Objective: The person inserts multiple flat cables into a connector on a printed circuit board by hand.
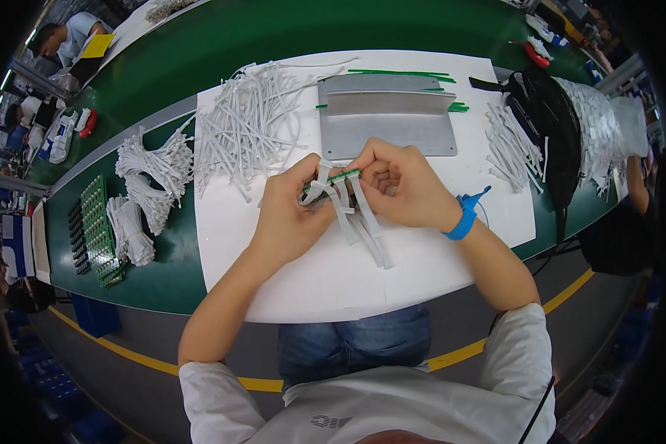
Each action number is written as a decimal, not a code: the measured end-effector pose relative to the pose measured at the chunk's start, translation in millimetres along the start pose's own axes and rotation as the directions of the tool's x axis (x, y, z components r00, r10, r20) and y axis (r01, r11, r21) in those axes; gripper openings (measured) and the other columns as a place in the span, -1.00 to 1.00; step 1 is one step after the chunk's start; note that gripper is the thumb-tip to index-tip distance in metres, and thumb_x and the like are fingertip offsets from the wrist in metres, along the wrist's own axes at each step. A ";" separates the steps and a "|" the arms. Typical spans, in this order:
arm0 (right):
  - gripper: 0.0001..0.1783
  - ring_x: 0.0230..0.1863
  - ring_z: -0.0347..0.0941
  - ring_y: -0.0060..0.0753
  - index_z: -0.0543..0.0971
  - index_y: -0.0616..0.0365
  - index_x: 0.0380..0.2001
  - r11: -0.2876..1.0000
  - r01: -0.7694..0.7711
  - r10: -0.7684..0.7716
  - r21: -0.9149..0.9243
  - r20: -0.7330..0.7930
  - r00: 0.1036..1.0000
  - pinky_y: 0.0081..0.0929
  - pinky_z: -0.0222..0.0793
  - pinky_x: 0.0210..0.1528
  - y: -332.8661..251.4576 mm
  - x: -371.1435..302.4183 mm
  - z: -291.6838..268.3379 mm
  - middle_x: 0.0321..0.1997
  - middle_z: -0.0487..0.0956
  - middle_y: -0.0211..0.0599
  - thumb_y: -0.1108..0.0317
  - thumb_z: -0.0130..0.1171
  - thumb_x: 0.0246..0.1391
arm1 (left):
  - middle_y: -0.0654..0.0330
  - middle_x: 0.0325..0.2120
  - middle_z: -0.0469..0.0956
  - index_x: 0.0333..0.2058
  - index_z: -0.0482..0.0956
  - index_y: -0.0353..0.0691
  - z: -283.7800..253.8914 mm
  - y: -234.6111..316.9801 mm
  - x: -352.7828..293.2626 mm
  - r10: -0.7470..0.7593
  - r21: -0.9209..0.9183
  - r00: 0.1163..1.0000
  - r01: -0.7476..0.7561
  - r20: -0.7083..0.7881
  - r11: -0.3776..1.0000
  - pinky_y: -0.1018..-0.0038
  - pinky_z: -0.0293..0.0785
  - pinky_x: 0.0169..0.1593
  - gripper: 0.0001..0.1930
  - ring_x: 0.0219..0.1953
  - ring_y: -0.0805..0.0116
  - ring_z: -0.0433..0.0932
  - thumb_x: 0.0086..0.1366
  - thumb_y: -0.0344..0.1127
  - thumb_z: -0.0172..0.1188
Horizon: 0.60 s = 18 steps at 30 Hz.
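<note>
Between my two hands, over the white board, is a narrow green circuit board strip [342, 177] with several flat white ribbon cables [362, 203] hanging from it. My left hand [292, 211] is closed on the strip's left end, and one cable loops over its fingers. Thumb and curled fingers of my right hand [403, 185] pinch the right end, near a cable. A blue wrist strap [462, 218] is on my right wrist. Just beyond my hands lies a grey metal fixture [388, 122] with a raised bar and thin green strips along it.
Loose white cables [248, 122] are heaped at the left of the white board [303, 288]. Further left are bundled cables [155, 174] and green circuit panels [100, 229]. At right lie a smaller cable pile [512, 148], a black bag [547, 126] and clear plastic packs [592, 126].
</note>
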State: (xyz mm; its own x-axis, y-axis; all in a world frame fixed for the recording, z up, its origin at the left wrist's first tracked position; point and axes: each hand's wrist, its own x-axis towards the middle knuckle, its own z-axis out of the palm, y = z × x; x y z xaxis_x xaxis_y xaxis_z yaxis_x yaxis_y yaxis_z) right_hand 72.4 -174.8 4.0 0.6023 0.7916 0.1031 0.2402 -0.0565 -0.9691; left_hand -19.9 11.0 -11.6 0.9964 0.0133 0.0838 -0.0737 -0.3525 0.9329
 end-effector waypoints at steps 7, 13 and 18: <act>-0.84 -0.48 0.42 -0.83 0.41 0.23 -0.27 0.999 -0.051 0.049 0.019 0.083 0.995 -0.82 0.27 -0.47 -0.3 -2.3 -2.9 -0.48 0.56 -0.46 0.60 0.10 0.05 | 0.21 -0.38 0.57 -0.31 0.42 -0.32 -3.4 3.7 3.6 -0.016 0.024 0.999 0.015 0.049 1.000 0.66 0.40 -0.20 -0.81 -0.30 0.61 0.50 0.09 -0.65 0.17; -0.85 -0.51 0.40 -0.84 0.41 0.22 -0.30 0.997 -0.042 0.036 0.070 0.077 0.996 -0.85 0.22 -0.50 3.2 -1.5 -4.5 -0.50 0.56 -0.46 0.57 0.13 0.05 | 0.28 -0.57 0.51 -0.38 0.41 -0.26 11.0 14.3 4.4 0.004 -0.268 0.990 -0.041 -0.139 0.963 0.69 0.19 -0.52 -0.80 -0.54 0.69 0.34 0.02 -0.65 0.15; -0.83 -0.58 0.34 -0.92 0.41 0.20 -0.40 1.000 0.005 -0.006 0.008 0.030 1.000 -0.87 0.16 -0.56 3.5 -1.2 -1.5 -0.60 0.54 -0.51 0.55 0.22 -0.02 | 0.28 -0.60 0.50 -0.43 0.36 -0.26 7.4 1.4 6.3 0.072 -0.167 0.994 -0.086 -0.088 0.982 0.66 0.21 -0.52 -0.78 -0.55 0.69 0.32 0.02 -0.58 0.26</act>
State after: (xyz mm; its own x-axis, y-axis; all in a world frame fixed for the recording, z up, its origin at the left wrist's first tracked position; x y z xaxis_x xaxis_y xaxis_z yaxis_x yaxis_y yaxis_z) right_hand 73.7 -176.9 0.8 0.5777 0.8099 0.1017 0.2370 -0.0472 -0.9704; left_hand -13.4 3.6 -12.4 0.9809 0.0705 0.1812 -0.1650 -0.1910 0.9676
